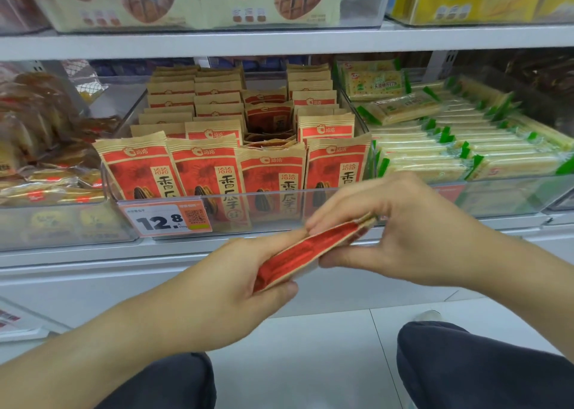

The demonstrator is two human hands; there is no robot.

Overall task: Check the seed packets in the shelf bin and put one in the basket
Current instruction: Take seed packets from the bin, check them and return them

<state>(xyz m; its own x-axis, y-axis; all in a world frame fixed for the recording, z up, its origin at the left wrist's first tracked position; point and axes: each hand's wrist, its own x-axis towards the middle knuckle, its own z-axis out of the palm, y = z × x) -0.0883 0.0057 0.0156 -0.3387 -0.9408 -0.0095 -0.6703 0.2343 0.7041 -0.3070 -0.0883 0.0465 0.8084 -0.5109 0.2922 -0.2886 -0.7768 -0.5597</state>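
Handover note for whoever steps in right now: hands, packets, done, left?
Left hand grips the lower end of one seed packet; right hand pinches its upper end. The packet is held edge-on in front of the shelf bin, which holds the other packets upright in rows.
Done: one packet out of the bin, in hand.
Left: finish checking, put it in the basket, which is not in view.

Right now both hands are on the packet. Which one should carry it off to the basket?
Left, probably. The left hand wraps the seed packet's lower end with fingers and thumb; the right hand only pinches its top edge. No basket is in view, so direction can't decide it.
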